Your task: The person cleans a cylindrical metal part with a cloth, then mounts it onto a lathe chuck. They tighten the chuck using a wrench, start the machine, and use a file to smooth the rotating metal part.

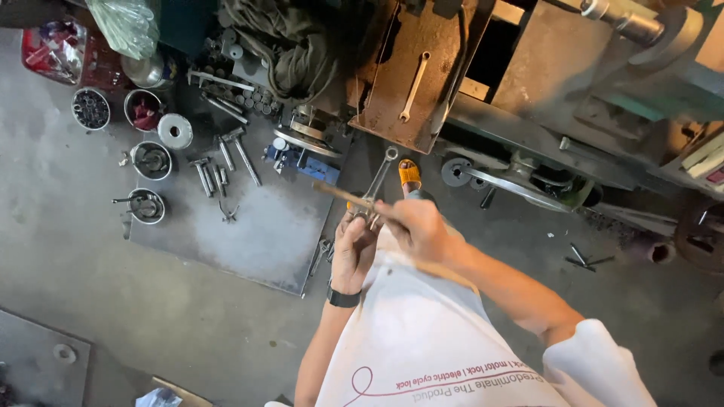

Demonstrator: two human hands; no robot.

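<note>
You hold a metal wrench (375,186) and a thin wooden stick (348,196) together in front of your body, above the floor. Your left hand (352,250) is closed around the lower end of the wrench, and the ring end of the wrench points away from you, up from this hand. Your right hand (417,226) is closed around the stick, just beside the left hand; the stick crosses over the wrench and its free end goes out to the left of both hands. On your left wrist there is a dark wristband (343,298).

Just beyond the hands, one foot in an orange sandal (409,174) stands on the grey concrete floor (83,249). To the left of the hands a flat metal plate (256,234) lies on the floor, and on it are several bolts (215,173) and small round metal tins (148,183). Farther ahead of the hands stands a large, rusty machine (543,83), and another wrench (413,87) lies on its brown tray. A dark cloth (290,45) is thrown over the parts left of that tray.
</note>
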